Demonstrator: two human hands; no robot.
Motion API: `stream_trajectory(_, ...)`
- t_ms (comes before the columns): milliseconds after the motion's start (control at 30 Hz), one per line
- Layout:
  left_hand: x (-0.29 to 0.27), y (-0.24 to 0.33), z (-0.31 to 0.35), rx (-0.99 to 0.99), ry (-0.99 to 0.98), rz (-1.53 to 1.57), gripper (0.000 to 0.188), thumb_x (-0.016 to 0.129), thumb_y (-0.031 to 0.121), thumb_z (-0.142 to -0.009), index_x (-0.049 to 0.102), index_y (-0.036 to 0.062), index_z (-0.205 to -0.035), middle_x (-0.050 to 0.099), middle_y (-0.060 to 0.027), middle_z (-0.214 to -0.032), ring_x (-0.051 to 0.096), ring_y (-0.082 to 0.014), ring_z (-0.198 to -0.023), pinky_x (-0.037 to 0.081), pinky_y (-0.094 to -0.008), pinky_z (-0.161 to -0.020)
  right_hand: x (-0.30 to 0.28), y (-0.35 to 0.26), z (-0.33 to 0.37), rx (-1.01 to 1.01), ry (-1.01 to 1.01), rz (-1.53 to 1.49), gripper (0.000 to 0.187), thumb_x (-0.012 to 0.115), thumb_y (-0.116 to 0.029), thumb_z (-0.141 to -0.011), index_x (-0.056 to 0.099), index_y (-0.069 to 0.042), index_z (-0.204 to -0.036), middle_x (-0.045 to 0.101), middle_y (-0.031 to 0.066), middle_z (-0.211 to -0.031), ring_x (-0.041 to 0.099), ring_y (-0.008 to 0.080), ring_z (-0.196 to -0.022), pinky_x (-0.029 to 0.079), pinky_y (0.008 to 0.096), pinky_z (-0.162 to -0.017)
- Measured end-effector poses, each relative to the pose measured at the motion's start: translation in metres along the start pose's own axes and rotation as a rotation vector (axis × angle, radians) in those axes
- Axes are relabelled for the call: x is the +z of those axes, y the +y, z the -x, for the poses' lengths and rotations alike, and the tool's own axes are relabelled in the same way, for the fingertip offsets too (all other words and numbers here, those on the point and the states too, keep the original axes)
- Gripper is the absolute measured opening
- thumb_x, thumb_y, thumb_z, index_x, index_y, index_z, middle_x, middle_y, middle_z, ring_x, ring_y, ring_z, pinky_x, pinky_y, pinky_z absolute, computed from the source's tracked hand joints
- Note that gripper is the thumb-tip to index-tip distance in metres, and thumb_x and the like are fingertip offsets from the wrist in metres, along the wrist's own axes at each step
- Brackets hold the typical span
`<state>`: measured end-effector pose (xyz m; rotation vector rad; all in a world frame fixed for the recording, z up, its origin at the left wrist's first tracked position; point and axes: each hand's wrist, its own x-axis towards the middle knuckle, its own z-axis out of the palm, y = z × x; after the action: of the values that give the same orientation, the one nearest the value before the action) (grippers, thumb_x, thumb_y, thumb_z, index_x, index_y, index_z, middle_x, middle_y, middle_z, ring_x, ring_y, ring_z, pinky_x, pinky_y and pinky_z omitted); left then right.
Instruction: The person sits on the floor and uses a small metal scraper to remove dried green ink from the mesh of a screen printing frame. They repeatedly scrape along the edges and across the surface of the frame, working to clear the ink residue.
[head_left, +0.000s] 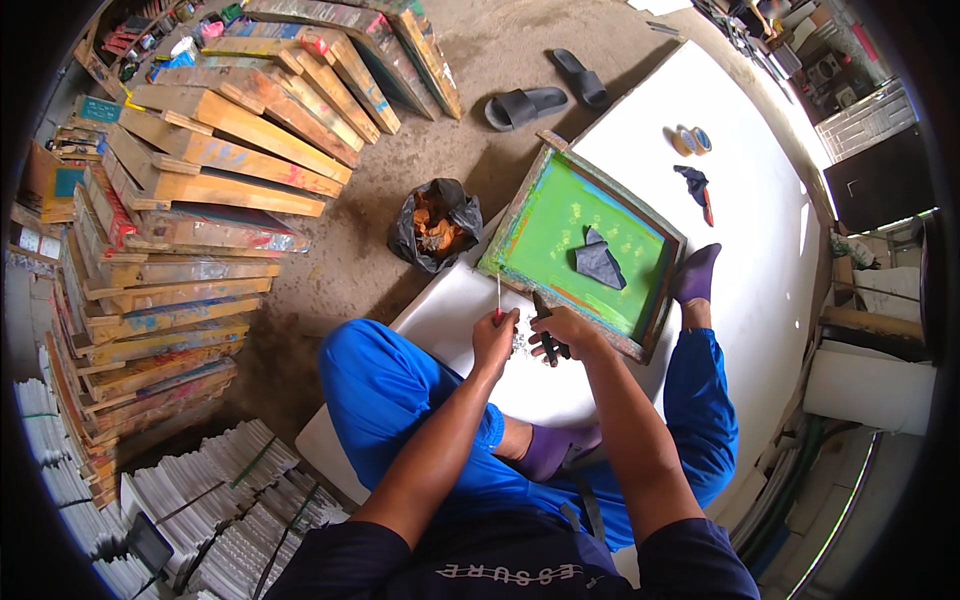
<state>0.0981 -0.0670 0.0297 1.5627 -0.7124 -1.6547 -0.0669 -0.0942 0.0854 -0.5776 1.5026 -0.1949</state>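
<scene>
My left hand (494, 342) is closed around the red handle of a slim screwdriver (499, 291); its thin metal shaft points up toward the frame's near left corner. My right hand (568, 333) grips black-handled pliers (546, 340) just beside it. Both hands are at the near edge of a wooden screen-printing frame (647, 349) with green mesh, which lies tilted on a white surface. A folded dark cloth (598, 260) rests on the mesh. Small shiny bits (521, 341), too small to name, lie on the white surface between my hands.
A black bag (406, 237) with orange-brown scraps stands left of the frame. Tape rolls (685, 141) and a dark cloth (690, 180) with a red-handled tool (709, 208) lie beyond. Black sandals (527, 108) are on the floor. Wooden frames (215, 150) and white stacks (225, 480) line the left.
</scene>
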Motion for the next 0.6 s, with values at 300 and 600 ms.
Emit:
stream_trajectory(300,0.001,-0.008,-0.006,0.083,0.030,-0.072,0.032,0.069,0.031,-0.092,0.070,-0.0008,-0.092,0.062,-0.0053,-0.068,0.051,-0.0100,-0.048,0.040,-0.0303,-0.043,0.005,0.001,0.017,-0.001,-0.139,-0.066,0.034,0.061,-0.007,-0.092,0.053,0.002,-0.123,0.069,0.0194,-0.109,0.073,0.0301,-0.092,0.062,0.0457,-0.070)
stream_trajectory(600,0.000,0.009,0.013,-0.118,-0.112,0.078,0.024,0.069,0.025,-0.091,0.074,0.0020,-0.096,0.066,-0.0052,-0.069,0.048,-0.0094,-0.042,0.035,-0.0272,-0.038,0.014,0.029,0.037,0.018,-0.254,-0.148,0.036,0.056,-0.005,-0.092,0.054,0.000,-0.128,0.070,0.0206,-0.110,0.072,0.0299,-0.096,0.063,0.0470,-0.073)
